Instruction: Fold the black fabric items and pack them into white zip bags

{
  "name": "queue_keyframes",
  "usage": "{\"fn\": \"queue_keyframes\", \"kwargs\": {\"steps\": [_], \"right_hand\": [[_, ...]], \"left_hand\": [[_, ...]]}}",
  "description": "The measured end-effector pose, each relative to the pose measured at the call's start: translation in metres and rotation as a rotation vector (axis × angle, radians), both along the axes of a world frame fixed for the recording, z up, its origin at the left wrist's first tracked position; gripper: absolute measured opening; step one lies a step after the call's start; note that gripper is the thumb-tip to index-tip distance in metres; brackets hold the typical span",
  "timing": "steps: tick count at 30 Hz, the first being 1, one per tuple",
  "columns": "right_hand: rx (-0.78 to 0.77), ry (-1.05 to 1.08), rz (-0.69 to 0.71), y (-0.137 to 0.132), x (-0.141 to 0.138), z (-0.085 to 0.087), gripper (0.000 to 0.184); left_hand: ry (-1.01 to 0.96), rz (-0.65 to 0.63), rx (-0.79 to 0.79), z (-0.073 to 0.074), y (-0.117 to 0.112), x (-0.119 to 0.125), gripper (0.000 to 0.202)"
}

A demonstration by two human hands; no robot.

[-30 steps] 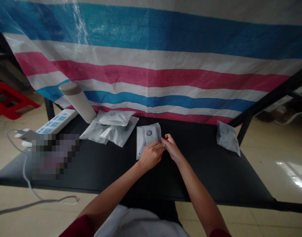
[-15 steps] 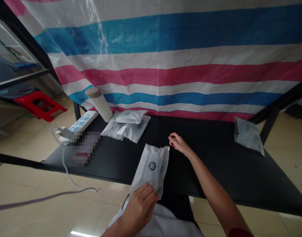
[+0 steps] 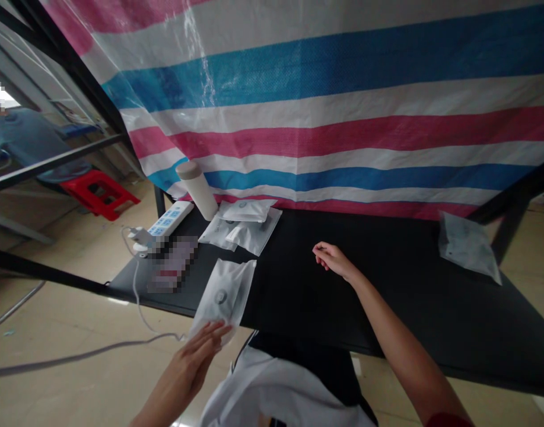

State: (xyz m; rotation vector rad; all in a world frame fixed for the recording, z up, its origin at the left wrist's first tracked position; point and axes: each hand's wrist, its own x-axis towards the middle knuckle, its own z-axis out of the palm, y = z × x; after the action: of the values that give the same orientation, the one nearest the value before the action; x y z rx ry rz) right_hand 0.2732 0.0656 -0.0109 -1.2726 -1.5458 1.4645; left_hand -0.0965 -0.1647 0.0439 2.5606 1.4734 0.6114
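Note:
A frosted plastic zip bag [image 3: 222, 290] with a round dark logo lies at the front left of the black table, its near end reaching past the edge. My left hand [image 3: 204, 344] holds that near end, the fingers fairly straight across the top; the thumb is hidden. Over the middle of the table, my right hand [image 3: 331, 260] is loosely curled, with nothing visible in it. It is apart from every bag. Behind the held bag, several similar frosted bags [image 3: 258, 234] lie in an overlapping pile.
A pale bottle [image 3: 198, 193] stands at the back left beside a white power strip [image 3: 169, 220] with a plugged-in charger and cable. A blurred-out flat object [image 3: 176, 264] lies in front. Another frosted bag [image 3: 470, 246] is at the right end. Striped sheeting [image 3: 298, 139] hangs behind the black table [image 3: 293, 290].
My left hand has moved left together with the zip bag, and its fingers have straightened. My right hand has stayed nearly in place. The view has shifted slightly left.

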Motion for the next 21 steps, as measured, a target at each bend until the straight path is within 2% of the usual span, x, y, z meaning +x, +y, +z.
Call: {"fn": "queue_keyframes", "kwargs": {"steps": [2, 5, 7, 10, 14, 18, 21], "right_hand": [[-0.002, 0.002, 0.005, 0.0, 0.0, 0.0, 0.034], [-0.005, 0.012, 0.01, -0.001, 0.001, 0.0, 0.034], [-0.005, 0.024, 0.009, 0.0, 0.001, 0.0, 0.033], [-0.006, 0.03, 0.001, 0.0, 0.001, 0.001, 0.032], [-0.014, 0.031, 0.009, 0.0, 0.003, 0.002, 0.031], [-0.025, 0.03, 0.018, -0.001, 0.0, 0.004, 0.033], [0.016, 0.005, 0.023, 0.0, 0.006, 0.011, 0.033]], "left_hand": [[0.114, 0.034, 0.02, -0.008, 0.003, -0.019, 0.032], [0.218, 0.213, 0.1, -0.018, 0.002, -0.039, 0.019], [0.197, 0.325, 0.131, -0.019, 0.002, -0.041, 0.029], [0.102, 0.382, 0.131, -0.011, 0.013, -0.031, 0.048], [0.075, 0.371, 0.206, -0.004, 0.055, -0.018, 0.059], [0.148, 0.386, 0.132, -0.011, 0.092, -0.009, 0.061], [0.226, 0.382, 0.078, -0.018, 0.097, 0.009, 0.056]]}}
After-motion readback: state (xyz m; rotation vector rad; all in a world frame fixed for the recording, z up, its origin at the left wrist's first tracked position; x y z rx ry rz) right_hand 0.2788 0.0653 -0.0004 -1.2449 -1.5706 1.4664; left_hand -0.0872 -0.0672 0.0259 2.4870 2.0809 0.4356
